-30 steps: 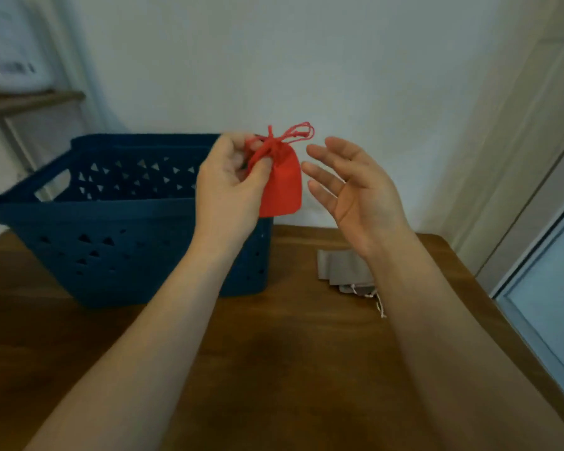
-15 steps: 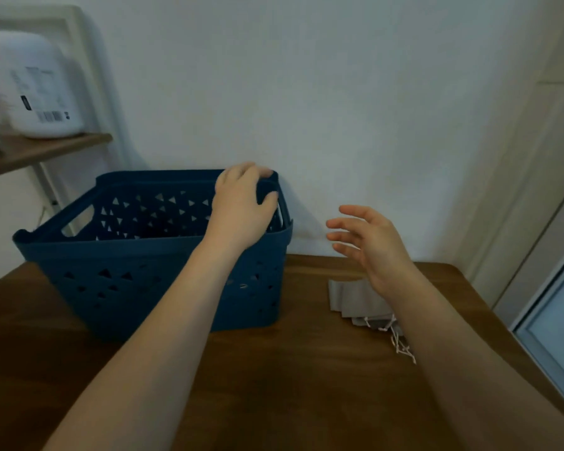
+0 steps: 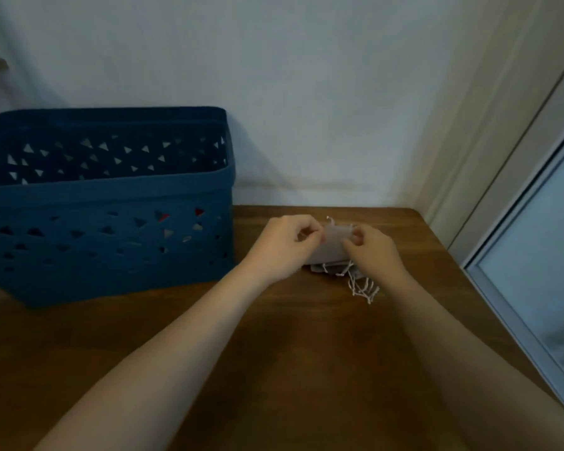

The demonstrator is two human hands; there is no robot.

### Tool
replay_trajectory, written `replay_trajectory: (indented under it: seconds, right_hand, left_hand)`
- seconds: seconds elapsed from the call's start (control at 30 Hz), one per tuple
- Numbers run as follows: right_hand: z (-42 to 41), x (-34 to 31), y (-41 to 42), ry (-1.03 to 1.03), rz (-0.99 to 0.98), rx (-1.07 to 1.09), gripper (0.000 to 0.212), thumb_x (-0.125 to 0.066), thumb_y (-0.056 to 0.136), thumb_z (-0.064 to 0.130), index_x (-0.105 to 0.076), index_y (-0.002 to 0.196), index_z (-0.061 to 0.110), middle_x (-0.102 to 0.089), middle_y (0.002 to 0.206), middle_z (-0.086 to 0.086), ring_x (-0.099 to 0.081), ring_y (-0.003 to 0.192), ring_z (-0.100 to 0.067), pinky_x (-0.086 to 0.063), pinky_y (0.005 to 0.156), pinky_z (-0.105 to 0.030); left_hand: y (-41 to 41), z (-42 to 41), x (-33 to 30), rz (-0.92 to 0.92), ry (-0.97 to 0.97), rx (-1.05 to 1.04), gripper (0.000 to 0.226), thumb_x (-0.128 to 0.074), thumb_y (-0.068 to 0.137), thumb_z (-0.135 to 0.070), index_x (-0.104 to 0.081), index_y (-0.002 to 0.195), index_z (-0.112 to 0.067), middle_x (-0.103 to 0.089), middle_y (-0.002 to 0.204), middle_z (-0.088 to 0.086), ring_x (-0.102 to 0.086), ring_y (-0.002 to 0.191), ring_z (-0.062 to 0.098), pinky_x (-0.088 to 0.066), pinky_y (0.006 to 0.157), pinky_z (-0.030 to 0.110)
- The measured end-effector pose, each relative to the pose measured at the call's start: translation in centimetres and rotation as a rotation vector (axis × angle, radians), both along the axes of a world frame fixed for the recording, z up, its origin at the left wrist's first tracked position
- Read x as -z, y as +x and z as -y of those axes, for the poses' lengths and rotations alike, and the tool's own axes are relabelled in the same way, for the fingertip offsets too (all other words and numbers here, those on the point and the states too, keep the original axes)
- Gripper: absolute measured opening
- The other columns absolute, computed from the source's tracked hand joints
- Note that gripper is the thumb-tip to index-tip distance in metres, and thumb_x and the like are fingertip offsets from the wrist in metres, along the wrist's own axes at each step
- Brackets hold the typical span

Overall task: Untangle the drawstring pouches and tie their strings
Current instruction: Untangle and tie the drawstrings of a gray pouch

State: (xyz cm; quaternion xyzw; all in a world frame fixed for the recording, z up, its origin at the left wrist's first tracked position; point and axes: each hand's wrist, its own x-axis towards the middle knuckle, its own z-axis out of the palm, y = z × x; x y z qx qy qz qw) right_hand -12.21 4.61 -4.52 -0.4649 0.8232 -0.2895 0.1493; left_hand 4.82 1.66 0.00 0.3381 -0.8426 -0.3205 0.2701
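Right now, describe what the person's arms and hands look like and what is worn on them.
Both forearms are bare up to the frame's lower edge: no sleeves show. The left hand and the right hand wear no gloves, and no watch, bracelet or ring is visible on the wrists or fingers. The dim, soft picture would hide small details such as nail polish.

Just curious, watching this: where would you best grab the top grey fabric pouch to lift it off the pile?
Probably by the top grey fabric pouch at its upper edge corners, coming from both sides, as the left hand and right hand do: it lies flat, its tangled white strings trailing below.
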Motion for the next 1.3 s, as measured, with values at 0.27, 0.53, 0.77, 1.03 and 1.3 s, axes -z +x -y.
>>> replay_trajectory:
  seconds: [0.27, 0.53, 0.77, 1.03, 1.3]
  right_hand:
    - [1.3, 2.5, 0.5, -0.173, -0.024, 0.211, 0.006, -0.065, 0.085, 0.025, -0.060, 0.088, 0.023, -0.063, 0.099, -0.001, -0.057, 0.093, -0.018, -0.050, 0.077, -0.034]
    - [-2.2, -2.1, 1.7, -0.341, 0.069, -0.537, 0.013, -0.062, 0.087, 0.013, -0.056, 0.083, 0.024, -0.061, 0.092, 0.008, -0.056, 0.090, -0.006, -0.045, 0.076, -0.022]
    - [-3.0, -3.4, 2.5, -0.248, -0.176, -0.652, 0.014, -0.058, 0.090, 0.017, -0.053, 0.092, 0.030, -0.057, 0.090, 0.013, -0.053, 0.079, -0.002, -0.040, 0.065, -0.013]
    - [-2.4, -2.8, 3.1, 0.207, -0.687, -0.539, 0.030, -0.034, 0.099, 0.039, -0.051, 0.111, 0.018, -0.062, 0.105, -0.003, -0.059, 0.094, -0.019, -0.047, 0.078, -0.031]
    - [-3.9, -3.7, 1.1, 0.392, -0.194, -0.590, 0.031, -0.037, 0.099, 0.035, -0.048, 0.072, 0.022, -0.050, 0.074, 0.004, -0.044, 0.065, -0.007, -0.036, 0.061, -0.024]
  left_hand:
    - [0.2, -0.2, 3.2, -0.084, 0.116, -0.068, 0.016, -0.053, 0.094, -0.021, -0.065, 0.085, -0.027, -0.060, 0.092, -0.013, -0.056, 0.093, 0.002, -0.041, 0.080, 0.019]
    - [1.5, 1.1, 3.3, -0.126, -0.527, 0.032, 0.038, -0.051, 0.088, -0.025, -0.056, 0.126, -0.026, -0.035, 0.148, 0.000, -0.034, 0.127, 0.020, -0.026, 0.105, 0.032]
    - [3.2, 1.3, 3.1, 0.148, -0.460, 0.025, 0.041, -0.044, 0.088, -0.043, -0.061, 0.115, -0.018, -0.059, 0.099, -0.007, -0.047, 0.092, 0.008, -0.039, 0.077, 0.025]
    - [4.6, 1.3, 4.7, 0.297, -0.400, -0.109, 0.038, -0.040, 0.094, -0.045, -0.044, 0.062, -0.024, -0.044, 0.063, -0.006, -0.039, 0.063, 0.006, -0.033, 0.058, 0.026]
    - [5.8, 1.2, 4.2, 0.101, -0.083, -0.126, 0.039, -0.049, 0.097, -0.029, -0.058, 0.066, -0.007, -0.048, 0.059, 0.004, -0.045, 0.060, 0.012, -0.031, 0.057, 0.014]
